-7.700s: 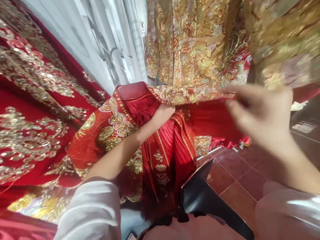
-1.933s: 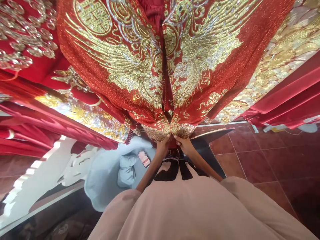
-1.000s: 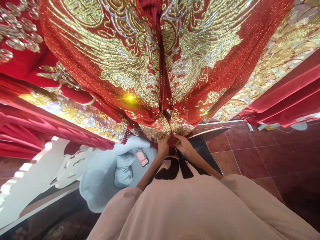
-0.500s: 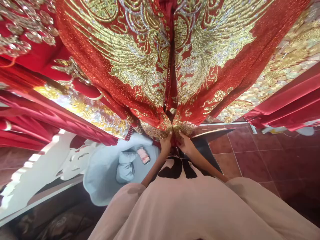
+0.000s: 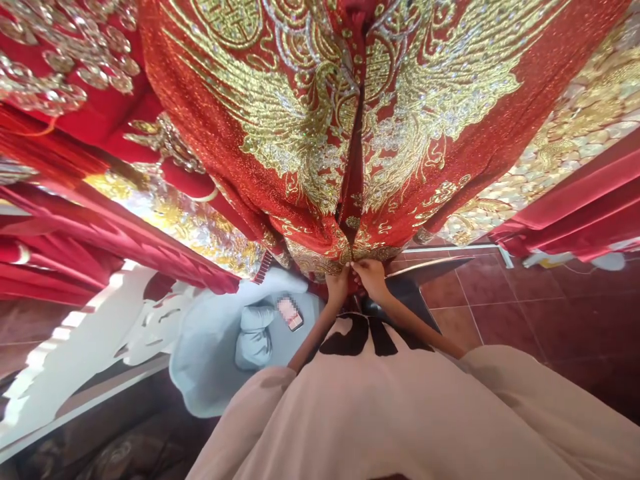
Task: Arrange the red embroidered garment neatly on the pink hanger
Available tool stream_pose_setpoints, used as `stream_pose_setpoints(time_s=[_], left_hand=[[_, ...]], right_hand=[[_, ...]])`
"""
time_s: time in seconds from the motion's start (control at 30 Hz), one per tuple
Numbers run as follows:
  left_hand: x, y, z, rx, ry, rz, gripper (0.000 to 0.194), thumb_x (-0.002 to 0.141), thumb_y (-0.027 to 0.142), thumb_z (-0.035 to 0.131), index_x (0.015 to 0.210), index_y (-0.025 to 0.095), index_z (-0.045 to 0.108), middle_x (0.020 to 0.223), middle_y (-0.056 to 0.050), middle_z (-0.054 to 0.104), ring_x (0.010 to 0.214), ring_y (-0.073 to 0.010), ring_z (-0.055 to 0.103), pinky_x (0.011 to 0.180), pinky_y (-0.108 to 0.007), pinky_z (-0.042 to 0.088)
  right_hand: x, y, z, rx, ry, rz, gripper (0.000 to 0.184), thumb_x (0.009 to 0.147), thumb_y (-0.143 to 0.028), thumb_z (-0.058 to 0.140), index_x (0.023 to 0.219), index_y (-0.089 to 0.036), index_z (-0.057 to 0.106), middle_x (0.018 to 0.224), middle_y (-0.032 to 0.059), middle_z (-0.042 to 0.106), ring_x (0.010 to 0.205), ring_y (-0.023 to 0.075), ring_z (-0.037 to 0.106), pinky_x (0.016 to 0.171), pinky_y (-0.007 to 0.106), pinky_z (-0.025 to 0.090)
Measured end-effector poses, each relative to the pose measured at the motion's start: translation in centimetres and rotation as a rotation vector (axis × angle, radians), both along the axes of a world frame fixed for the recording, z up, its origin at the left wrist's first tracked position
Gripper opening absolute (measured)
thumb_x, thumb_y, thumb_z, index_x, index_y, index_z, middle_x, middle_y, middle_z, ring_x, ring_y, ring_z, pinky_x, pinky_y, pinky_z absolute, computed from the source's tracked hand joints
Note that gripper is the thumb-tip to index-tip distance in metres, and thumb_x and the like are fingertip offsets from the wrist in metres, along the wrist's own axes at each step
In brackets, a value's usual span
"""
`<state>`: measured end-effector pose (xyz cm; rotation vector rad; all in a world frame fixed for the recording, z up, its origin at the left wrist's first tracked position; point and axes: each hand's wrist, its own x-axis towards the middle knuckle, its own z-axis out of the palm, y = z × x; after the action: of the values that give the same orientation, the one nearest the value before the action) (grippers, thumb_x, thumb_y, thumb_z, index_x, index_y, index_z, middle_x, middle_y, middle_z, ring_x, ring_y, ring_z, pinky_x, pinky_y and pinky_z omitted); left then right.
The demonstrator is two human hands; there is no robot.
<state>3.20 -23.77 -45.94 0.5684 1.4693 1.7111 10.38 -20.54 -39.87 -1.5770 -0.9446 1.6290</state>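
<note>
A red jacket (image 5: 300, 133) with gold and silver embroidery hangs in front of me, its front split by a narrow vertical gap. At the bottom of that gap, my left hand (image 5: 339, 283) is closed on the left side of the jacket's hem. My right hand (image 5: 370, 277) pinches the hem on the other side. The fingertips of both hands nearly meet where the two edges come together. Whatever small fastening may lie between the fingers is too small to make out.
Other embroidered red garments hang on both sides, one with a gold scaled panel (image 5: 555, 147). Below left stands a light blue chair (image 5: 200, 360) with a cushion (image 5: 253, 340) and a phone (image 5: 290, 313) on it. A white carved frame (image 5: 95, 340) is farther left; red-brown tiles (image 5: 490, 287) cover the floor.
My hands have come closer together at the hem, and the jacket's lower front edges now meet. The view has shifted slightly, so the jacket appears farther right.
</note>
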Motion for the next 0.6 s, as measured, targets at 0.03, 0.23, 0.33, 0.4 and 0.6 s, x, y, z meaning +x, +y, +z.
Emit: stream_pose_setpoints(time_s=[0.03,0.23,0.33,0.4,0.6], left_hand=[[0.0,0.1,0.0,0.004,-0.004,0.004,0.022,0.071,0.034,0.071,0.074,0.016,0.058,0.074,-0.003,0.061,0.072,-0.0169,0.058,0.078,-0.031,0.048],[0.3,1.4,-0.6,0.033,-0.008,0.033,0.014,0.073,0.028,0.067,0.07,0.017,0.058,0.074,-0.004,0.062,0.079,-0.0195,0.06,0.085,-0.033,0.046],[0.4,2.0,-1.2,0.043,-0.001,0.037,0.011,0.073,0.025,0.067,0.079,0.017,0.062,0.087,-0.006,0.066,0.094,-0.0213,0.06,0.096,-0.035,0.042],[0.4,2.1,-1.7,0.042,0.003,0.029,0.014,0.072,0.024,0.068,0.082,0.017,0.063,0.094,-0.008,0.066,0.103,-0.0224,0.058,0.101,-0.037,0.038],[0.0,2.2,-2.2,0.026,0.028,-0.023,0.02,0.067,0.032,0.074,0.077,0.017,0.064,0.09,-0.01,0.068,0.1,-0.0279,0.059,0.102,-0.044,0.036]], right_hand=[[0.0,0.0,0.0,0.009,-0.005,0.019,0.022,0.063,-0.016,0.069,0.045,-0.016,0.056,0.038,-0.0037,0.051,0.03,0.0057,0.043,0.033,0.017,0.031],[-1.2,1.1,1.9,-0.033,0.049,0.026,0.026,0.059,-0.008,0.06,0.038,-0.015,0.046,0.032,-0.0065,0.037,0.027,0.0017,0.027,0.03,0.017,0.016],[-2.2,2.5,4.0,-0.044,0.088,-0.019,0.028,0.056,-0.004,0.057,0.037,-0.016,0.04,0.032,-0.0078,0.033,0.029,0.0008,0.024,0.03,0.017,0.015],[-2.7,3.7,6.1,-0.024,0.123,-0.034,0.025,0.058,-0.003,0.054,0.04,-0.016,0.042,0.034,-0.0076,0.034,0.03,0.0005,0.024,0.031,0.016,0.016],[-2.6,7.2,18.3,-0.172,0.342,0.113,0.026,0.077,0.001,0.042,0.056,-0.012,0.051,0.038,-0.0086,0.031,0.032,-0.0011,0.016,0.03,0.011,0.013]])
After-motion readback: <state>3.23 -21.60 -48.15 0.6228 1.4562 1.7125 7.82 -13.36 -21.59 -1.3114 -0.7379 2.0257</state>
